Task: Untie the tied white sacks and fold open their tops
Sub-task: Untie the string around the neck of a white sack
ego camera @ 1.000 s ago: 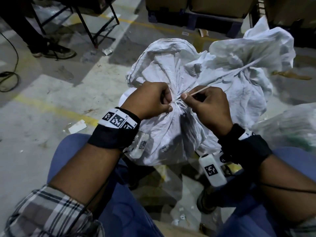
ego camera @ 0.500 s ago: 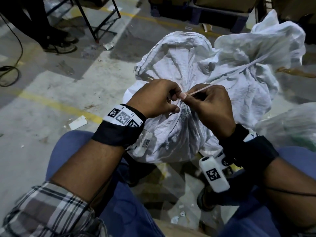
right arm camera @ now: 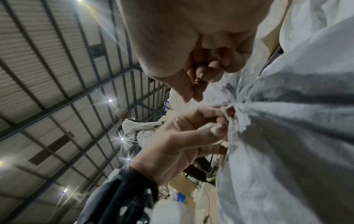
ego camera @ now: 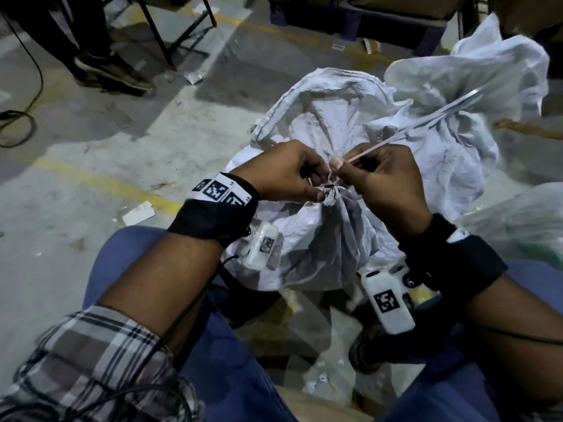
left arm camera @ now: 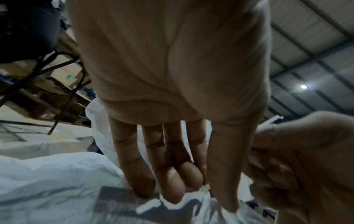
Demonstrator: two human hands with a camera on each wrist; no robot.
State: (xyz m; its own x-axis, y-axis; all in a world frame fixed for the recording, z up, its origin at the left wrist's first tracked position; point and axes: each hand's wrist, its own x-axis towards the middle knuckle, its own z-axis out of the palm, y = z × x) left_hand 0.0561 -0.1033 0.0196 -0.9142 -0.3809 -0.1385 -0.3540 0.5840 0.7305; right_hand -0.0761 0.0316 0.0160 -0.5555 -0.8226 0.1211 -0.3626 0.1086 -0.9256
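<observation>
A white woven sack (ego camera: 320, 239) stands on the floor between my knees, its neck bunched and tied with a thin white string (ego camera: 426, 123). My left hand (ego camera: 316, 187) pinches the knot (ego camera: 330, 190) at the neck; the right wrist view shows its thumb and fingers (right arm camera: 220, 125) closed on the knot (right arm camera: 228, 108). My right hand (ego camera: 338, 166) pinches the string just above the knot, and the free end runs up to the right. A second white sack (ego camera: 475, 95) stands behind, gathered at its top. In the left wrist view my fingertips (left arm camera: 172, 191) touch the sack's neck (left arm camera: 191, 204).
Another person's legs and shoes (ego camera: 112, 68) stand at the far left beside a black metal frame (ego camera: 170, 35). A cable (ego camera: 18, 123) lies on the concrete floor. A clear plastic bag (ego camera: 518, 223) sits at my right. Boxes on a pallet (ego camera: 365, 13) line the back.
My right hand has drawn the string slightly up and away from the knot. My left hand has stayed pinched at the sack's neck.
</observation>
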